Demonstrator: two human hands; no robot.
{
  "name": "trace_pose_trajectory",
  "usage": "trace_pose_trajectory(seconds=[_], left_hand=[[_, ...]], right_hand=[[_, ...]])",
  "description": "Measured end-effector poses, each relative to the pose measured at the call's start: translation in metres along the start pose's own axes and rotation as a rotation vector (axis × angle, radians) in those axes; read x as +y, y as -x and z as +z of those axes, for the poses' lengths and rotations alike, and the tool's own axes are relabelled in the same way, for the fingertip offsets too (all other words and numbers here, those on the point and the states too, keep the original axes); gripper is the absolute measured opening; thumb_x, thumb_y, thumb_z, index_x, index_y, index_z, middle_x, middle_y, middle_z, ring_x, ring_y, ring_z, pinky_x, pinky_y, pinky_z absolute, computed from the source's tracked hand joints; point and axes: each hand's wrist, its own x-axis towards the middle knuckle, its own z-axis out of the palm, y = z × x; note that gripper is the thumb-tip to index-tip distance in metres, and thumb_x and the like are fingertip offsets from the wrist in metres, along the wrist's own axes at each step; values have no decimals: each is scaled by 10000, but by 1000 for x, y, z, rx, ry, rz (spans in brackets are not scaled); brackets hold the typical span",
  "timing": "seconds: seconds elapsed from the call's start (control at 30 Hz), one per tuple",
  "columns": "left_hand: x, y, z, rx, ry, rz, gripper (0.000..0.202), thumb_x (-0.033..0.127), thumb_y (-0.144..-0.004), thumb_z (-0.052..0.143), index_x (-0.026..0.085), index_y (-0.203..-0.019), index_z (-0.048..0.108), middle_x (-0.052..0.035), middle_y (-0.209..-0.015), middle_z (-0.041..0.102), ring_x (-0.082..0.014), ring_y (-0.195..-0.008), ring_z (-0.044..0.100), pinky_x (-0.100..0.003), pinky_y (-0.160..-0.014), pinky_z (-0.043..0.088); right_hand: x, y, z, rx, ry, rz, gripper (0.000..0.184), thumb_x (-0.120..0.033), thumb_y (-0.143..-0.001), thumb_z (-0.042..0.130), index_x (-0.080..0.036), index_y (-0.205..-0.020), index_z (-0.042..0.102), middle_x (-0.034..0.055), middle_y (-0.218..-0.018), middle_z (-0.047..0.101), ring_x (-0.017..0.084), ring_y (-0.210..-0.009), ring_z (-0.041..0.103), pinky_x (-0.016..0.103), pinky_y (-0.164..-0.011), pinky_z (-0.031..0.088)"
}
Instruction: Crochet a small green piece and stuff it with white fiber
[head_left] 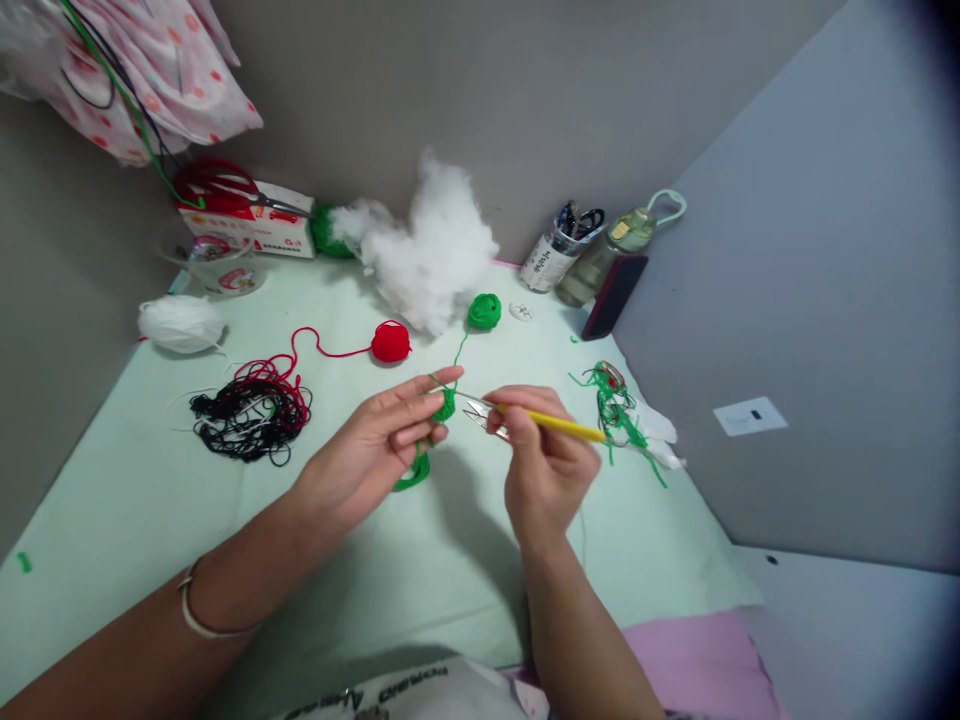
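Note:
My left hand (397, 425) pinches a small piece of green crochet work (445, 404), with the green yarn running over its index finger. A looped green crocheted strip (414, 472) hangs below those fingers. In my right hand (551, 460) is a crochet hook (562, 424) with a yellow handle; its metal tip reaches to the green work. Small scissors or snips (477, 412) show partly behind the right fingers, and I cannot tell whether they lie on the table. From the left hand the yarn leads back to a green yarn ball (484, 311).
Beyond the hands lie a red yarn ball (391, 342) and white stuffing (431, 250). Tangled black yarn (247, 415) and a white yarn ball (181, 324) are at left. At right are green yarn scraps (622, 405), a phone (615, 297), a bottle (600, 262) and a pen cup (551, 258).

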Motion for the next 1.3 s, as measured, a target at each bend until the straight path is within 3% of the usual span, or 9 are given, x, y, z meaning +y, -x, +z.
trace_pose_trajectory(seconds=[0.1, 0.3, 0.6, 0.73, 0.9, 1.03, 1.17, 1.23, 1.3], left_hand=[[2, 1, 0, 3, -62, 51, 284, 170, -842, 795, 211, -1123, 805, 100, -549, 386, -46, -500, 323, -173, -699, 493], [-3, 2, -1, -51, -258, 97, 246, 266, -884, 756, 242, -1123, 806, 20, -622, 589, -123, -667, 544, -216, -620, 446], [2, 2, -3, 14, -316, 102, 274, 238, -836, 795, 253, -1109, 810, 9, -821, 637, -73, -611, 430, -203, -559, 371], [-1, 3, -4, 71, -360, 188, 285, 243, -818, 812, 252, -1103, 813, 0, -888, 619, -93, -674, 488, -215, -574, 390], [-9, 6, -3, 181, -504, 372, 308, 224, -819, 821, 275, -1123, 810, 19, -858, 600, -100, -710, 504, -209, -632, 430], [-10, 5, -1, 65, -306, 203, 416, 253, -843, 806, 273, -1255, 755, 57, -702, 555, -62, -559, 406, -172, -540, 372], [-3, 1, -2, -10, -140, 5, 328, 246, -886, 758, 180, -1206, 779, 123, -490, 303, -52, -482, 233, -182, -706, 483], [0, 0, -3, -16, -147, 41, 320, 214, -880, 762, 200, -1198, 786, 114, -516, 350, -47, -497, 245, -187, -753, 490], [0, 1, -3, -38, -197, 70, 318, 228, -878, 773, 238, -1196, 788, 78, -607, 491, -40, -512, 265, -156, -636, 431]], right_hand=[[-3, -6, 0, -6, -238, 170, 170, -263, -1002, 609, -249, -958, 772, 27, -874, 729, 132, -655, 628, 304, -592, 550], [0, -5, 1, -39, -242, 308, 151, -335, -959, 676, -228, -940, 781, 37, -883, 777, 148, -712, 683, 311, -654, 587], [-1, -11, -1, -36, -380, 366, 217, -379, -1004, 601, -204, -918, 695, 32, -823, 766, 127, -628, 674, 286, -609, 603], [-5, -5, -2, -52, -223, 231, 176, -278, -1030, 560, -219, -973, 716, 34, -896, 771, 137, -685, 708, 295, -631, 613], [-4, 7, 1, -108, 160, -243, 290, -93, -992, 551, -256, -1182, 697, 57, -987, 772, 180, -855, 730, 330, -710, 620], [-2, 8, 0, -147, 419, -440, 324, -45, -934, 628, -247, -1164, 732, 102, -1075, 754, 214, -961, 724, 350, -769, 621], [-4, 0, -4, -54, 94, -136, 240, -134, -994, 585, -268, -1097, 755, 49, -986, 751, 168, -826, 713, 321, -698, 605], [-5, -5, -4, -10, -166, 92, 215, -199, -1023, 557, -257, -1028, 764, 26, -910, 738, 136, -702, 681, 300, -633, 579], [-5, -7, -3, -29, -292, 209, 193, -249, -1018, 586, -250, -979, 776, 21, -896, 740, 129, -685, 669, 295, -631, 567]])
